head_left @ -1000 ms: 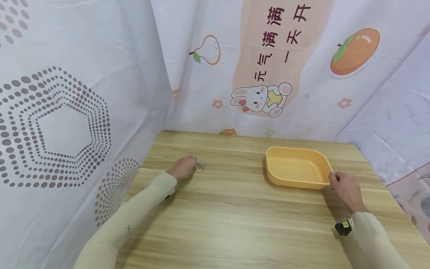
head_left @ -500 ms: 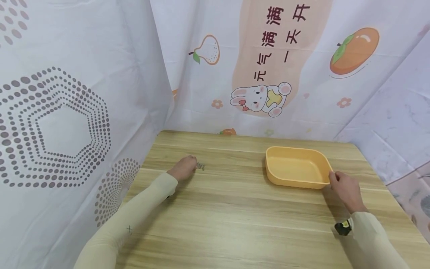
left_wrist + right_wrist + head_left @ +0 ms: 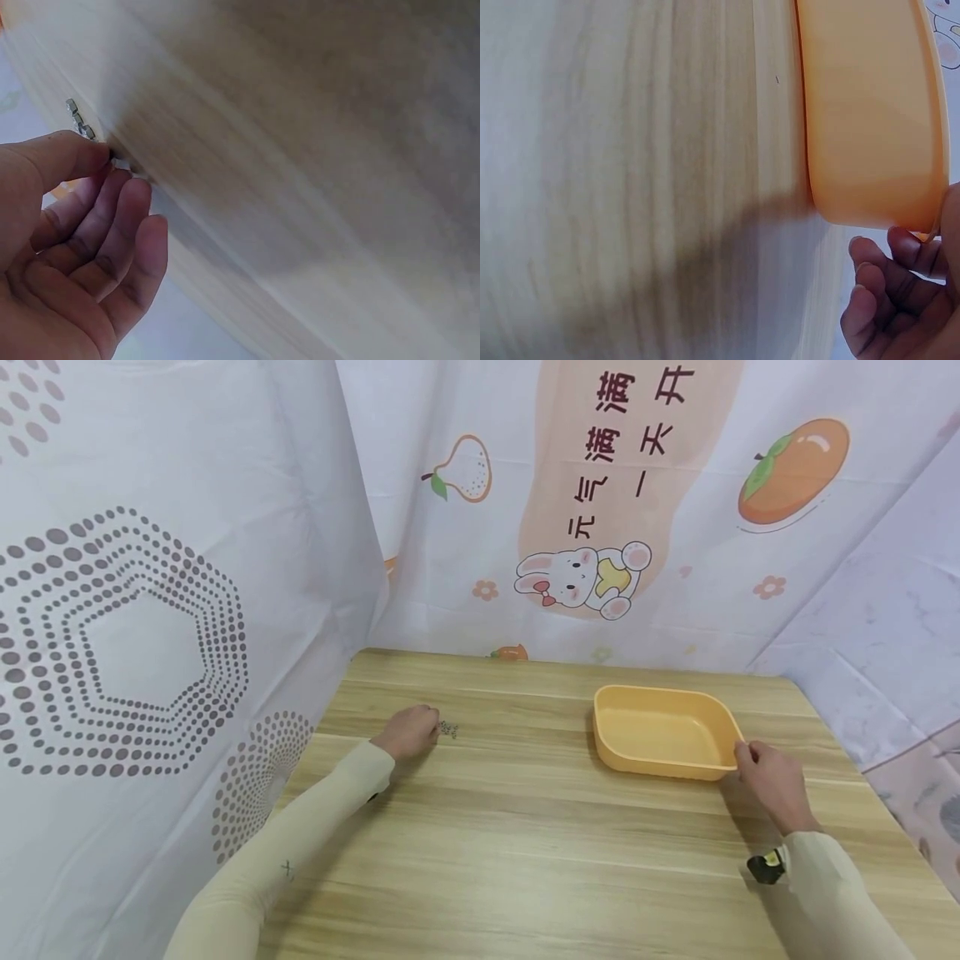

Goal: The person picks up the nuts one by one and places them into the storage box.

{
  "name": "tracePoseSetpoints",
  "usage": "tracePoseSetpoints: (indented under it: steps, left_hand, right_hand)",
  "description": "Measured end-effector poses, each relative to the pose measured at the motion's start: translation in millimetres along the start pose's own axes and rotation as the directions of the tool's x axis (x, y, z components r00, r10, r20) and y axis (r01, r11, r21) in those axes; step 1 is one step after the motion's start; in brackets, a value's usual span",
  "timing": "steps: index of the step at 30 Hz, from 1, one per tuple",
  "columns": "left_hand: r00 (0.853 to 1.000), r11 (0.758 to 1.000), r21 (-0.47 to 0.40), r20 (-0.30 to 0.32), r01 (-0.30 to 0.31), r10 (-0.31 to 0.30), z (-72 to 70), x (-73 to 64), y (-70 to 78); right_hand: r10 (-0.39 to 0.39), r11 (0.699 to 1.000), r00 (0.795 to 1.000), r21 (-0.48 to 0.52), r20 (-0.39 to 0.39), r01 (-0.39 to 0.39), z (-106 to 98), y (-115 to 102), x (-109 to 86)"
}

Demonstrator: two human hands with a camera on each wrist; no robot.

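Note:
At the left of the table in the head view, my left hand reaches down beside a small cluster of metal nuts. The left wrist view has several of these silvery nuts just past the thumb. There, thumb and fingertips meet close to the wood, pinching a small silvery nut that is mostly covered. My right hand pinches the right front corner of a shallow yellow-orange plastic tray. In the right wrist view, thumb and index finger grip the tray's rim, the other fingers curling below it.
The wood-grain table stretches between the two hands. White printed curtains hang at its back and sides. A dark wrist device sits at my right cuff.

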State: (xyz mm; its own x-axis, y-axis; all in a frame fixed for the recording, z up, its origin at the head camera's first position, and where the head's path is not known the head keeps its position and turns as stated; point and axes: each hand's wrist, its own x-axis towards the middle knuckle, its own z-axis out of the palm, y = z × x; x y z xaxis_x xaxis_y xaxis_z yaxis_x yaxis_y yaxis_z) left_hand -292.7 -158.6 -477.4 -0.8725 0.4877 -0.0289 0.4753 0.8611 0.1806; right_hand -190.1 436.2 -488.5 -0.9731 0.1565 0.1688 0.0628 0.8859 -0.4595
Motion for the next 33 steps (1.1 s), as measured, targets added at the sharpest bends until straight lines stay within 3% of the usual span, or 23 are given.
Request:
tracePoseSetpoints:
  steps: [12,24,33]
  left_hand:
    - [0.998,0.994,-0.109,-0.057,-0.003,-0.003,6.2,2.0,-2.4]
    - [0.992,0.975,-0.223,-0.125,-0.006,-0.022,1.4,3.3,1.8]
    - [0.990,0.974,-0.226,-0.143,-0.024,-0.009,-3.8,5.5,8.3]
  right_hand:
    - [-0.016,0.999,0.999,0.048,0.042,0.014,-2.2,2.4,-1.7]
    - [0.038,0.986,0.989,0.155,0.140,-0.060,-3.6,9.3,-1.3]
    - [0.059,0.957,0.978,0.268,0.198,-0.112,-2.5,11.1,-0.5]
